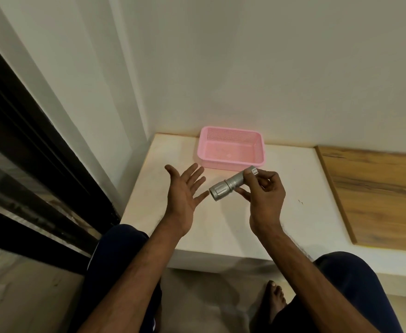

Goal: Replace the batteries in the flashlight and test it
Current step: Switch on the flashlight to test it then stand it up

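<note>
A silver metal flashlight (232,183) is held above the white ledge, its wide head pointing down-left. My right hand (265,195) grips it at the tail end, thumb under the barrel and a finger over the tail cap. My left hand (185,188) is spread flat, palm up, just left of the flashlight's head, its fingertips almost touching the lens end. I see no light on the palm. No batteries are in view.
A pink perforated plastic basket (259,150) stands on the white ledge (154,188) against the wall; its bottom looks bare. A wooden board (375,195) covers the ledge to the right. A dark-framed sliding door is at the left; my knees and a foot are below.
</note>
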